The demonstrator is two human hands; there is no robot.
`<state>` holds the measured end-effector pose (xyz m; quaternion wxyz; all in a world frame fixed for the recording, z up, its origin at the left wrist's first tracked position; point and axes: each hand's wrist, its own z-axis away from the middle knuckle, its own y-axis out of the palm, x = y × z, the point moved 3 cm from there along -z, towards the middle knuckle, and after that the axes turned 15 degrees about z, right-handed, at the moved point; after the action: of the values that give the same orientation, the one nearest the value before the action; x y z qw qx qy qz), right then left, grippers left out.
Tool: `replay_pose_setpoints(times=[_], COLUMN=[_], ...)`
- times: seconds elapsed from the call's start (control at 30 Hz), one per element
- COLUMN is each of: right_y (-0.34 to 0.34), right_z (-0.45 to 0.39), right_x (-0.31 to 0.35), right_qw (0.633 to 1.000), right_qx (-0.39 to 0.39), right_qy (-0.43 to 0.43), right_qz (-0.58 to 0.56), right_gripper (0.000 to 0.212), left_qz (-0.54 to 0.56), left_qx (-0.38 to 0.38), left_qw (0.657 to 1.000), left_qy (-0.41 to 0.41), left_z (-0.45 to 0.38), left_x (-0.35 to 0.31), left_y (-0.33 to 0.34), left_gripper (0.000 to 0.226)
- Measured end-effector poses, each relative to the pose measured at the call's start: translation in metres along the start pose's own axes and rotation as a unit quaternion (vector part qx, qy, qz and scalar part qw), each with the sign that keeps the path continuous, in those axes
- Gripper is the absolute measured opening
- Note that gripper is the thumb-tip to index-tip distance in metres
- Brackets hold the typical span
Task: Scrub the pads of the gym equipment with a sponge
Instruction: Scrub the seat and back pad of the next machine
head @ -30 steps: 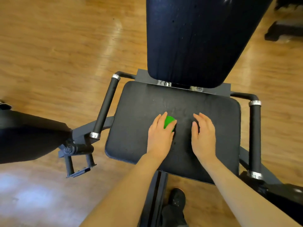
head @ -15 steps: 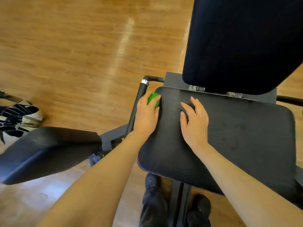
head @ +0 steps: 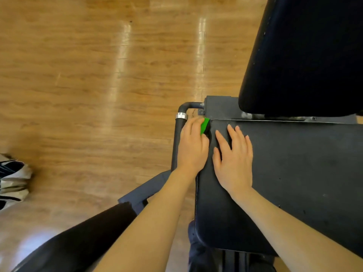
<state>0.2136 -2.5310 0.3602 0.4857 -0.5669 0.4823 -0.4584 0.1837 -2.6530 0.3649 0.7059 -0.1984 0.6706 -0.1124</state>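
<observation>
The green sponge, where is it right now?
The green sponge is under the left hand at the seat pad's far left corner, beside the side handle.

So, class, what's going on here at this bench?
A person is scrubbing a gym machine's seat pad. The left hand grips a green sponge against the pad's far left corner, beside the black side handle. The right hand lies flat on the pad next to it, fingers spread, bracing. The back pad stands behind the seat, with neither hand on it.
</observation>
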Motion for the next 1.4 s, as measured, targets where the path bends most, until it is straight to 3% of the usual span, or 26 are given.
replay_pose_setpoints(times=[0.17, 0.27, 0.53, 0.77, 1.13, 1.4], right_y=[-0.001, -0.001, 0.002, 0.003, 0.003, 0.003], right_z=[0.000, 0.000, 0.000, 0.000, 0.000, 0.000], right_x=[0.001, 0.001, 0.002, 0.001, 0.001, 0.002], right_qw=[1.000, 1.000, 1.000, 1.000, 1.000, 0.999], right_qx=[0.000, 0.001, -0.007, -0.015, -0.018, -0.028], right_qy=[0.001, 0.001, 0.003, -0.001, -0.005, -0.007], right_qz=[0.009, 0.015, 0.013, -0.001, -0.008, -0.016], right_gripper=[0.048, 0.047, 0.046, 0.046, 0.043, 0.041], left_qz=[-0.064, -0.100, -0.012, -0.005, 0.054, 0.041], left_qx=[-0.006, 0.020, -0.020, -0.019, -0.048, -0.045], left_qw=[0.998, 0.994, 0.999, 0.999, 0.995, 0.997], left_qy=[-0.004, -0.025, -0.036, -0.033, -0.070, -0.045], left_z=[-0.001, -0.007, 0.017, 0.086, 0.034, 0.093], left_x=[-0.002, -0.002, 0.005, 0.011, 0.007, 0.011], left_y=[0.003, 0.008, 0.009, 0.002, 0.005, 0.002], left_gripper=[0.034, 0.043, 0.044, 0.052, 0.043, 0.045])
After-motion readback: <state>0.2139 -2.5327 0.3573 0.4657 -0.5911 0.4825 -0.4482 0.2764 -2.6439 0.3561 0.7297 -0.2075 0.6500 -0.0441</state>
